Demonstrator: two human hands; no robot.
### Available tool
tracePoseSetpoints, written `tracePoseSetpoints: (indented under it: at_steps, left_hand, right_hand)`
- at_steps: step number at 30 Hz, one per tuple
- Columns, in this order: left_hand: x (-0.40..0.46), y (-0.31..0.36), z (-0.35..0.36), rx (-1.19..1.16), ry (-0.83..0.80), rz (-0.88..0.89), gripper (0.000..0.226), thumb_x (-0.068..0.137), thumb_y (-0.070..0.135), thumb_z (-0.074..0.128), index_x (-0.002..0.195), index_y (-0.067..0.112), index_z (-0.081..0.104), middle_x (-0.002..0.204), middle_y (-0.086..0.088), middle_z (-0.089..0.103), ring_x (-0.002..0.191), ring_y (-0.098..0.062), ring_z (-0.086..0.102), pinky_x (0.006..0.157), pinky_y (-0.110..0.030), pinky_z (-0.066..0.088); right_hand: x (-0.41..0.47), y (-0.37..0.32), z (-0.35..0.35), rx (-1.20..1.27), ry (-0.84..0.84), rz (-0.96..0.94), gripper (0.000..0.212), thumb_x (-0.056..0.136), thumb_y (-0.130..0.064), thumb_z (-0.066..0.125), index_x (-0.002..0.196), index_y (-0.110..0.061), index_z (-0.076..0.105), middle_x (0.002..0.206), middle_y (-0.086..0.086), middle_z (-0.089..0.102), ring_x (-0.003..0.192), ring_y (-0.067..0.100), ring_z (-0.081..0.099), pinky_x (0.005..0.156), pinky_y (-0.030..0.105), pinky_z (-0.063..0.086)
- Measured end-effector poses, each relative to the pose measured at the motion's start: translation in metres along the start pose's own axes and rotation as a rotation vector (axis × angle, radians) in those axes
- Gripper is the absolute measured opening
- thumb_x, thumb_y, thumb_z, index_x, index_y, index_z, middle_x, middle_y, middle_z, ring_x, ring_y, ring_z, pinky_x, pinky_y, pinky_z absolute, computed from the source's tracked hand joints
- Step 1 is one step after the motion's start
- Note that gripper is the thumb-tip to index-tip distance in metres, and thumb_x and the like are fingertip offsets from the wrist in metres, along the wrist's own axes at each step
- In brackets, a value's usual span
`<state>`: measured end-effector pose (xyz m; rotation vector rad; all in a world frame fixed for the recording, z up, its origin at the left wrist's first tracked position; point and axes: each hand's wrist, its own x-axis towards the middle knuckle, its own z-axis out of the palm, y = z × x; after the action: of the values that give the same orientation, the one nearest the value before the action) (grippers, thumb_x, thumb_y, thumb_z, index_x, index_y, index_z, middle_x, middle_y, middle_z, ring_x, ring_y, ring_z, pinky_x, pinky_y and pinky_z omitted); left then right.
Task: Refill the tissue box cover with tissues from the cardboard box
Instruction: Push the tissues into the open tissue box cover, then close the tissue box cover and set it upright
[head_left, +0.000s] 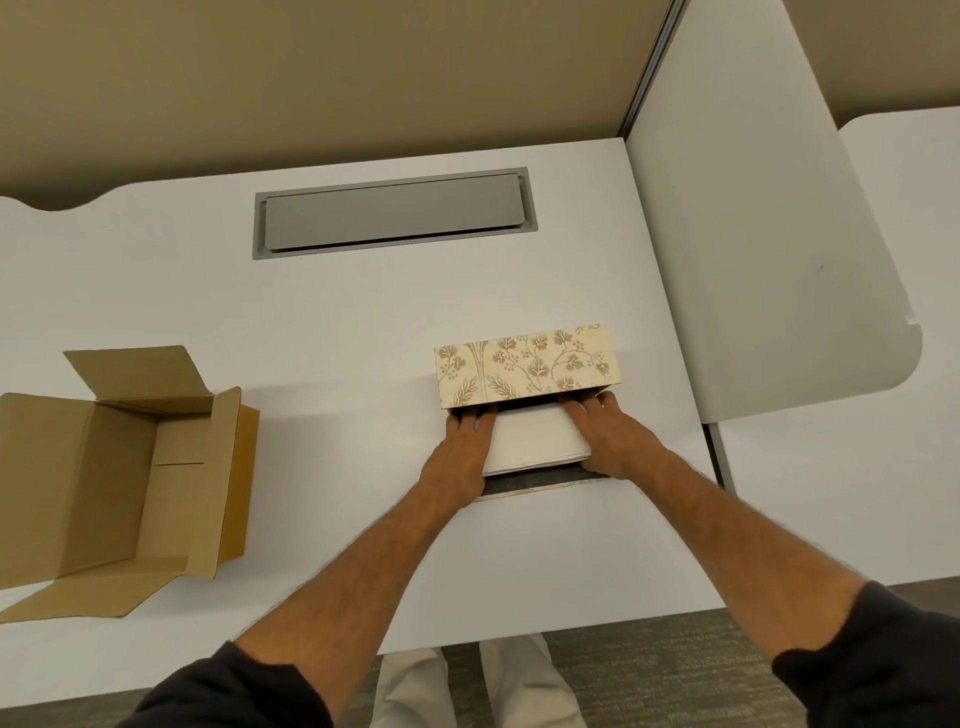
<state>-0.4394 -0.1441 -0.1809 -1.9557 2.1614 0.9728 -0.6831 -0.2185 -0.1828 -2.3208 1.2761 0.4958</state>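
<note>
A cream tissue box cover (524, 366) with a brown floral print lies on the white desk, its open side facing me. A white stack of tissues (535, 441) sits half inside that opening. My left hand (462, 457) holds the stack's left end, fingertips inside the cover. My right hand (608, 441) holds its right end the same way. The cover's dark-lined flap (540, 483) lies flat beneath the stack. The cardboard box (119, 467) stands open at the left, and nothing shows inside it.
A grey cable hatch (395, 213) is set into the desk (337, 338) behind the cover. A white partition panel (753, 234) rises at the right. The desk's front edge is near my legs, with carpet below.
</note>
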Motion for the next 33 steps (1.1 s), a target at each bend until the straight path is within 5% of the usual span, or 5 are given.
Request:
tracePoseSetpoints:
  at_steps: [12,18,22,26,33]
  left_hand:
    - [0.001,0.007,0.004,0.07,0.06,-0.016,0.12,0.067,-0.015,0.07,0.157,0.012,-0.004,0.163,-0.017,0.006,0.142,-0.042,0.022,0.08,-0.041,0.055]
    - [-0.015,0.006,-0.006,0.068,0.123,0.051,0.114,0.068,0.008,0.081,0.156,0.012,0.01,0.159,-0.015,0.017,0.137,-0.034,0.031,0.108,-0.042,0.041]
    - [-0.052,0.009,0.001,-0.25,0.309,0.027,0.082,0.086,0.019,0.072,0.154,0.013,0.026,0.161,-0.007,0.02,0.147,-0.022,0.018,0.12,-0.035,0.023]
    - [-0.08,0.027,0.009,-0.784,0.449,-0.274,0.057,0.098,0.027,0.058,0.147,0.034,0.029,0.147,0.012,0.035,0.135,-0.004,0.034,0.109,-0.014,0.026]
    - [-0.065,0.041,0.001,-1.273,0.189,-0.586,0.052,0.103,0.023,0.043,0.152,0.028,0.029,0.15,0.005,0.044,0.13,-0.014,0.045,0.107,-0.029,0.036]
  right_hand:
    - [0.001,-0.008,0.009,-0.035,0.059,0.055,0.112,0.067,0.001,0.073,0.155,-0.018,0.008,0.144,0.017,0.038,0.121,0.035,0.04,0.064,0.039,0.057]
    - [-0.01,-0.003,0.001,0.127,0.061,0.029,0.121,0.066,-0.035,0.086,0.156,-0.02,0.007,0.153,0.011,0.029,0.131,0.031,0.032,0.086,0.046,0.055]
    - [-0.035,0.0,-0.002,0.383,0.187,0.057,0.106,0.075,-0.056,0.074,0.156,-0.027,0.012,0.158,0.002,0.028,0.138,0.021,0.029,0.101,0.038,0.044]
    - [-0.054,-0.008,0.008,0.693,0.427,0.22,0.065,0.097,-0.04,0.057,0.152,-0.018,0.03,0.154,0.003,0.038,0.138,0.019,0.038,0.112,0.038,0.037]
    - [-0.048,-0.034,0.013,1.17,0.319,0.599,0.057,0.102,-0.037,0.046,0.153,-0.018,0.031,0.155,0.005,0.04,0.138,0.019,0.04,0.111,0.034,0.032]
